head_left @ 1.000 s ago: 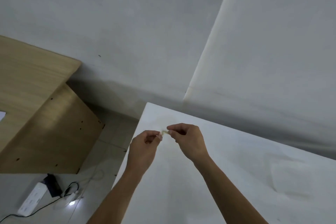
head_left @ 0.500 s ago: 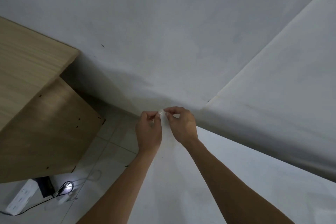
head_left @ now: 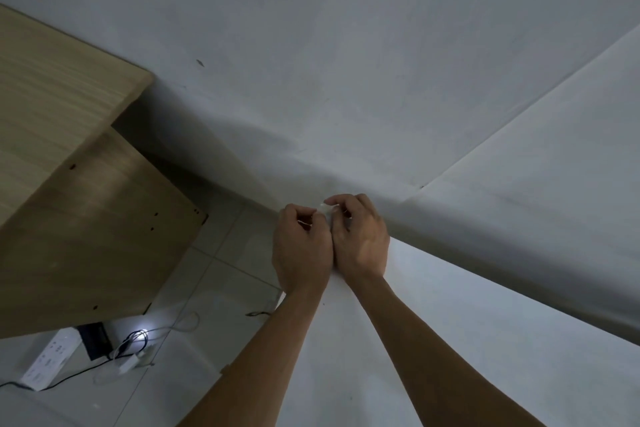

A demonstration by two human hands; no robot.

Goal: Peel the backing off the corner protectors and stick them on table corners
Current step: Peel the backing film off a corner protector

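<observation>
A small clear corner protector (head_left: 324,207) shows between my fingertips at the far corner of the white table (head_left: 467,322). My left hand (head_left: 300,246) and my right hand (head_left: 360,236) sit side by side over that corner, knuckles touching. Fingers of both hands curl onto the protector and pinch it. Most of the protector and the table corner itself are hidden under my fingers.
A light wooden desk (head_left: 62,135) stands to the left, with its side panel facing the gap. On the tiled floor below lie a white power strip (head_left: 48,362), cables and a small glowing light (head_left: 143,329). White walls (head_left: 346,62) close in behind the corner.
Both hands moved forward from above the tabletop to the table's far corner and came together, carrying the protector with them. The view has shifted closer to the corner.
</observation>
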